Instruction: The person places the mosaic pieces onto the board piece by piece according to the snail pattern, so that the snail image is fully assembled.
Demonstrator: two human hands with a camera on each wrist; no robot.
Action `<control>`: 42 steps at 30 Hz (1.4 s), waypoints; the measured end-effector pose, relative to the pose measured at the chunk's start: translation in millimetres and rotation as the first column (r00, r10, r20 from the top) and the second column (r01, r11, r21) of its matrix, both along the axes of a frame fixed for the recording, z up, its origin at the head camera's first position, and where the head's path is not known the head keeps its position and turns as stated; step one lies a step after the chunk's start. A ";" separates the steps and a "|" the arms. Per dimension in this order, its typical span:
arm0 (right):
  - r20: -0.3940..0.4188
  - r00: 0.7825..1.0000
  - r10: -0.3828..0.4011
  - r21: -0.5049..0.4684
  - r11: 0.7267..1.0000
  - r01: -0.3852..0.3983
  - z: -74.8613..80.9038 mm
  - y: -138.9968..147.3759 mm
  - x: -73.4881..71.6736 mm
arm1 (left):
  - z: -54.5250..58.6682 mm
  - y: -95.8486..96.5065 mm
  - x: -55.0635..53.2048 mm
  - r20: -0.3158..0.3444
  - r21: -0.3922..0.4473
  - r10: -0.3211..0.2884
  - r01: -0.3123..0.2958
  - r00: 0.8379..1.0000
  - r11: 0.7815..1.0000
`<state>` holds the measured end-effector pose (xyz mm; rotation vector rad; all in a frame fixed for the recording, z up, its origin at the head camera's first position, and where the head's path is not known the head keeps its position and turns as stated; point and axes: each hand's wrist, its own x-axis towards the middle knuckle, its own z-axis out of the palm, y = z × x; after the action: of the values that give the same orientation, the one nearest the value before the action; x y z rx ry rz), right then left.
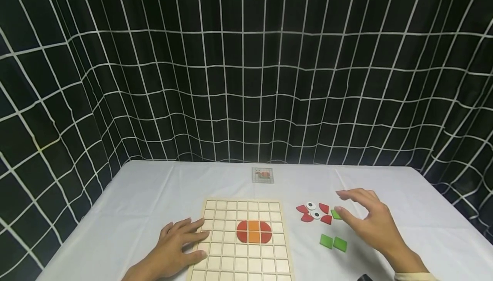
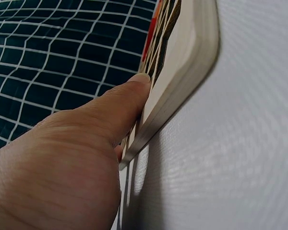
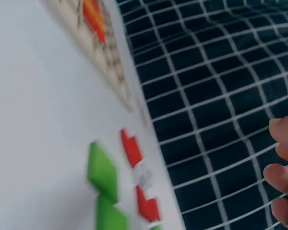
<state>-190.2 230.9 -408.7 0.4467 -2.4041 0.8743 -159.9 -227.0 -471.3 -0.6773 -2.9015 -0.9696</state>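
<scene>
A light wooden grid board [image 1: 231, 264] lies on the white table. In its cells sit two orange square tiles [image 1: 254, 225] flanked by red rounded tiles [image 1: 242, 231]. My left hand [image 1: 169, 246] rests on the board's left edge with fingers spread; in the left wrist view its thumb [image 2: 129, 93] touches the rim. Over the right side of the table hovers my right hand [image 1: 371, 219], thumb and fingers apart and nothing between them. Closest to it is a green square tile [image 1: 336, 214], partly hidden by the thumb. Two more green tiles [image 1: 333, 242] lie nearer me.
Left of the right hand lie several red quarter-round tiles [image 1: 324, 208] and two white eye discs [image 1: 310, 206]. A small clear-edged picture card [image 1: 263, 175] lies at the back of the table [image 1: 154, 186]. Dark netting with white lines [image 1: 246, 79] hangs behind and at both sides.
</scene>
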 end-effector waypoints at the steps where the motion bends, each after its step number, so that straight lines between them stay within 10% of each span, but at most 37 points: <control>1: 0.012 1.000 -0.004 0.004 1.000 0.004 -4.8 1.6 -2.0 | -0.9 0.1 0.2 0.002 0.001 -0.002 0.002 1.000 1.000; 13: 0.036 0.999 0.036 0.067 0.997 -0.038 -48.4 12.2 -20.3 | -1.3 1.9 2.8 -0.011 0.009 -0.027 0.027 1.000 1.000; 42: 0.212 0.977 0.040 0.204 0.975 -0.084 -58.4 -2.8 -23.6 | 1.5 0.5 0.6 -0.005 -0.011 0.013 -0.013 1.000 1.000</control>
<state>-213.8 228.1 -467.2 0.5370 -2.7028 0.7239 -159.3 -226.5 -469.8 -0.6598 -2.9053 -0.9502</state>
